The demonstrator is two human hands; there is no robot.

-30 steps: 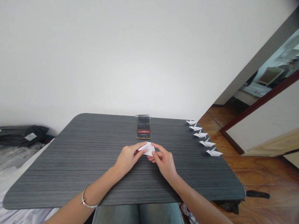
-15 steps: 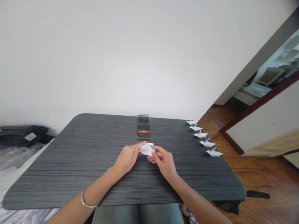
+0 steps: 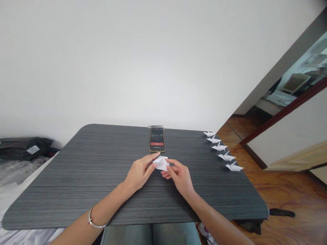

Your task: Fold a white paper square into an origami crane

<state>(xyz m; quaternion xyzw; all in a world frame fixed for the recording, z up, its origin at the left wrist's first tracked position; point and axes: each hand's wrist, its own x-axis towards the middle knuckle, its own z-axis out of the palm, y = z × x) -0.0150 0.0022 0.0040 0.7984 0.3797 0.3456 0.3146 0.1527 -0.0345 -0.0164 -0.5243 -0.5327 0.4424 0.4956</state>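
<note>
Fingers (image 3: 151, 158) of the left hand (image 3: 138, 173) and right hand (image 3: 180, 176) stay pinched on the small white folded paper piece (image 3: 161, 162), just above the dark grey striped tabletop (image 3: 100, 175) near the black phone (image 3: 157, 143), its flap slightly flatter than a second ago, so the crease seems to be tightening.

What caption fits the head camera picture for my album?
Left hand and right hand pinch folded paper over a grey table, phone beyond, five paper cranes at right.
</note>
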